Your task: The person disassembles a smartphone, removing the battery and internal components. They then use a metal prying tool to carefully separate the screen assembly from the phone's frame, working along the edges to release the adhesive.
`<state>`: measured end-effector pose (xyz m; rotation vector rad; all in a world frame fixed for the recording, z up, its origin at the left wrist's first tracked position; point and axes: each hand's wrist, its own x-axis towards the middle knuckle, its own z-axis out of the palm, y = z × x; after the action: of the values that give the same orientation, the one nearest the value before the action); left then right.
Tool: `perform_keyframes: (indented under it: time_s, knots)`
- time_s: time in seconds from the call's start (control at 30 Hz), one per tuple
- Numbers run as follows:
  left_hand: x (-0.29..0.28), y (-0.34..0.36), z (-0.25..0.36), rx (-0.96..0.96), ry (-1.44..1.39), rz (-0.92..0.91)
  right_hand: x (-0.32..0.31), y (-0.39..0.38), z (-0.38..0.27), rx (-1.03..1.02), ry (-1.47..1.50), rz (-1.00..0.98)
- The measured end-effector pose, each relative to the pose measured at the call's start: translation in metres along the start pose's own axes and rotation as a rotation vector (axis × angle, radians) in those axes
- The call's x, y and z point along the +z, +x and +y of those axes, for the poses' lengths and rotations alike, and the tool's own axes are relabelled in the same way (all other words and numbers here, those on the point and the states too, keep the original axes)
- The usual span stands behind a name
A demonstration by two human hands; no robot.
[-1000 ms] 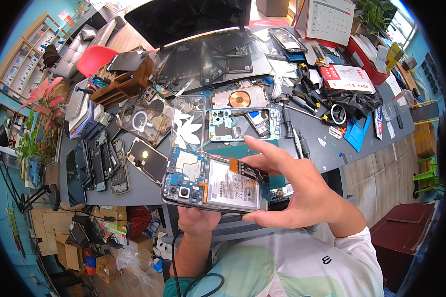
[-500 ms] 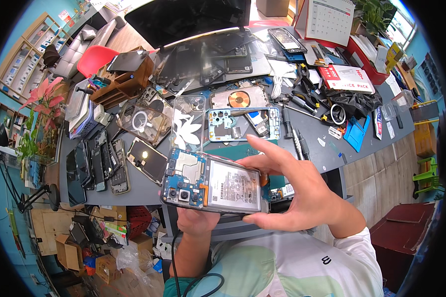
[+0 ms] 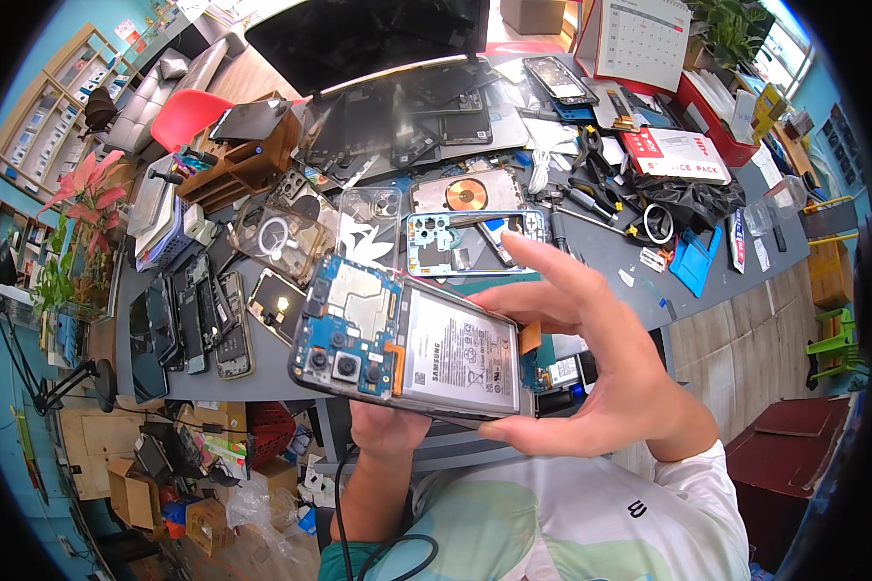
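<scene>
Right there, an opened phone, blue circuit board and pale battery bare, tilts above the tabletop edge.

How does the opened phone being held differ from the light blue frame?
The opened phone is held by the left hand and right hand; the light blue frame lies on the desk. The phone's edge looks dark, the frame's light blue. The phone appears larger in view than the frame. Both are roughly rectangular.
</scene>
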<state>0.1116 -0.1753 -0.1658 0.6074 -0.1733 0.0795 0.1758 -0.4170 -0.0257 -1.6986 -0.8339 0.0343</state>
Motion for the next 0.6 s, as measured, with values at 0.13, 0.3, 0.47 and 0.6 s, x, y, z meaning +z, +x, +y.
perform_keyframes:
  time_s: [0.13, 0.3, 0.47, 0.6]
  knots:
    - [0.010, 0.009, 0.001, -0.053, 0.046, 0.055, -0.001, 0.004, -0.004, 0.017, 0.097, 0.027]
    - [0.015, 0.012, 0.004, -0.130, 0.096, 0.115, -0.006, 0.011, -0.014, 0.055, 0.119, 0.041]
    - [0.031, 0.019, 0.011, -0.137, 0.149, 0.034, -0.008, 0.016, -0.019, 0.069, 0.192, 0.091]
    - [0.034, 0.031, 0.012, -0.084, -0.030, 0.005, -0.006, 0.013, -0.016, 0.279, 0.488, 0.257]
